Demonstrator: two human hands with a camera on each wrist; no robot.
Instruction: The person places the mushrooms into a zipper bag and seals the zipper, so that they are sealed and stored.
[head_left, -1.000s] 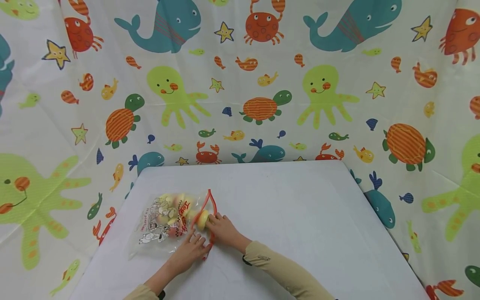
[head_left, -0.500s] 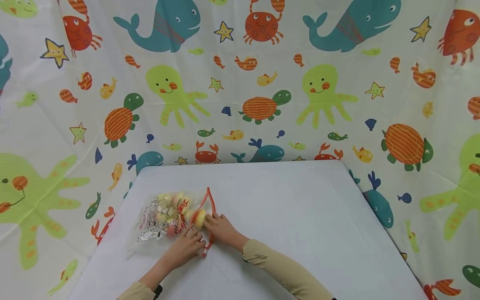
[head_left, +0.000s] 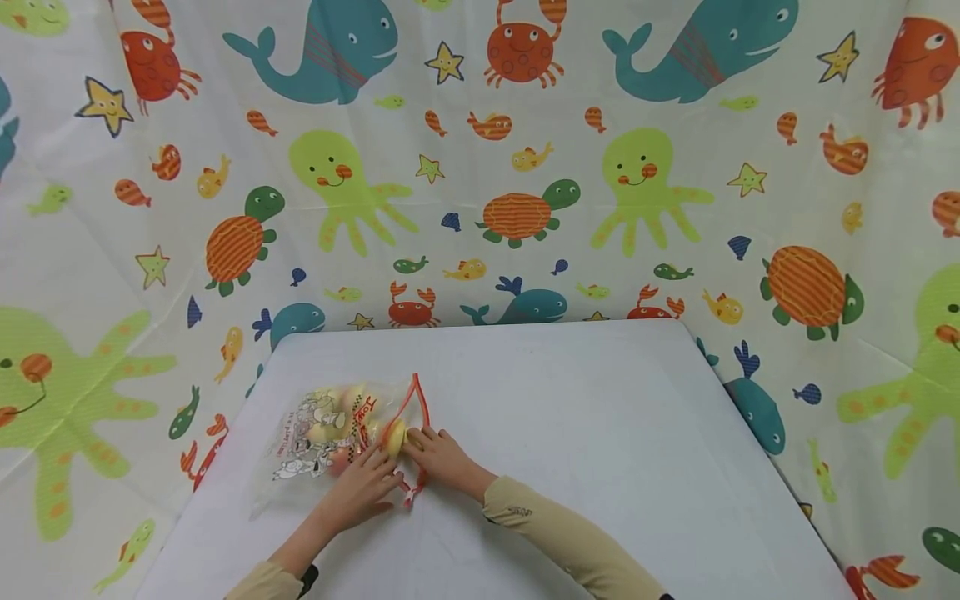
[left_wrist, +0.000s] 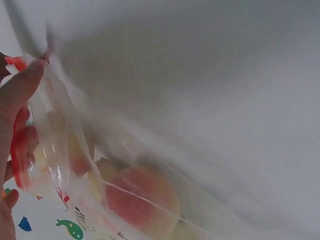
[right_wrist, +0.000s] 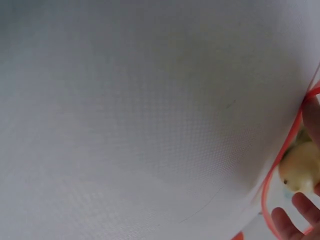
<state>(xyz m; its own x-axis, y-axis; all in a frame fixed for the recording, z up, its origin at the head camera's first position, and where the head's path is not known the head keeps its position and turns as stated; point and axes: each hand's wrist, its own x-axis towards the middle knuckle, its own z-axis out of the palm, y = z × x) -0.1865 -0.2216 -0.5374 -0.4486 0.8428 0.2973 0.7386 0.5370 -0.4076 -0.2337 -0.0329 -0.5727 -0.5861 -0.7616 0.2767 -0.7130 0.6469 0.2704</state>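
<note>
A clear plastic bag (head_left: pixel 318 433) with cartoon print and a red rim (head_left: pixel 417 398) lies on the left of the white table (head_left: pixel 600 417). It holds several pale yellow and pink round pieces; one pink piece (left_wrist: pixel 140 197) shows through the film. My right hand (head_left: pixel 425 446) holds a yellow round piece (head_left: pixel 395 436) at the bag's mouth, inside the red rim (right_wrist: pixel 280 165). In the right wrist view the yellow piece (right_wrist: pixel 301 169) sits between that hand's fingers (right_wrist: pixel 297 210). My left hand (head_left: pixel 371 477) pinches the near side of the mouth, a finger (left_wrist: pixel 19 90) pressing on the film.
The table's left edge runs close beside the bag. A sea-animal patterned cloth (head_left: pixel 525 208) hangs behind the table and on both sides. The table's surface to the right of my arms is bare white.
The yellow piece and my right hand have shifted a little left, deeper into the bag's mouth. My left hand has slid up along the rim with them.
</note>
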